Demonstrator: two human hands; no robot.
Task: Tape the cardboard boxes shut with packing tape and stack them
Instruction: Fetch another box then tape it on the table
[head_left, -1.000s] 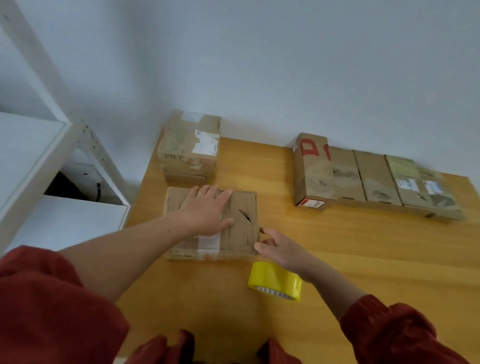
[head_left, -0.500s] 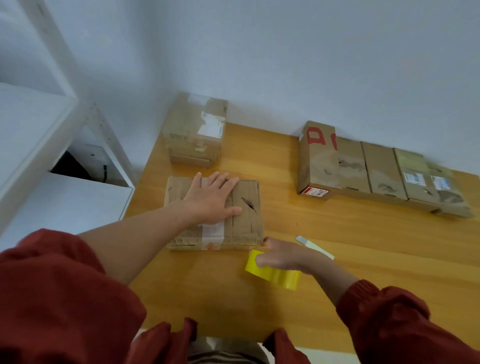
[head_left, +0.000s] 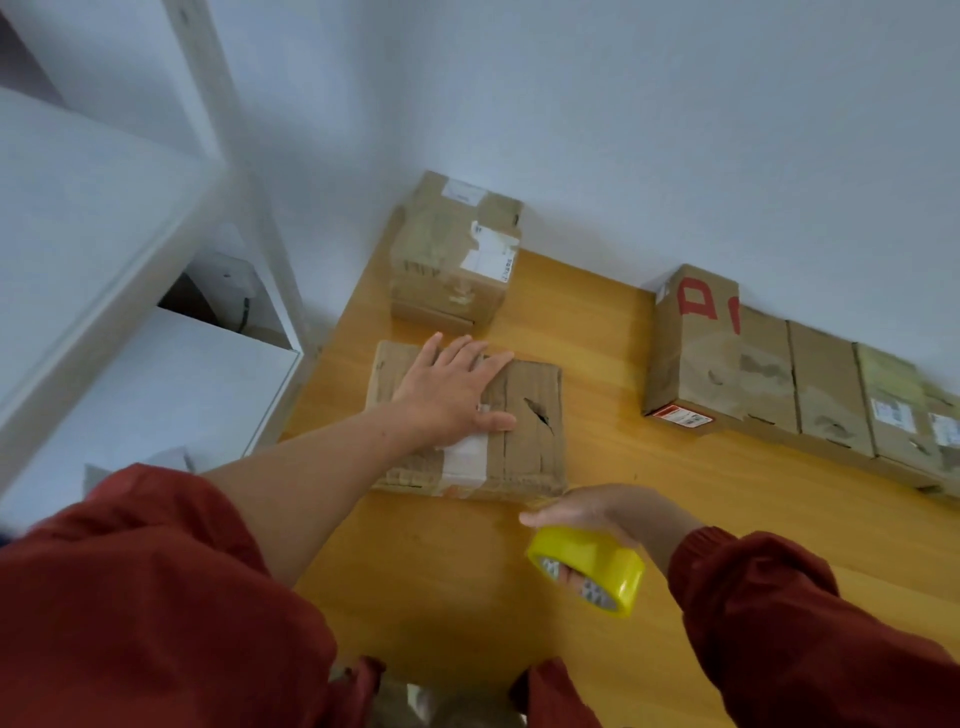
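Box at frame centre on the table, flaps closed, contents hidden.
The left hand stays flat and relaxed on top. The right hand, below it, now grips the tape with fingers through the core, lower in frame than a moment ago. A taller box stands above, and a row of boxes lies at right.

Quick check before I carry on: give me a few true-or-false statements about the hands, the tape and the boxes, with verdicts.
1. The left hand lies flat on the flat box. True.
2. The yellow tape roll lies loose on the table. False: the right hand grips it, fingers in its core.
3. A row of boxes stands on the table's right side. True.
4. Another box is stacked on the flat box. False: only the left hand is on it.
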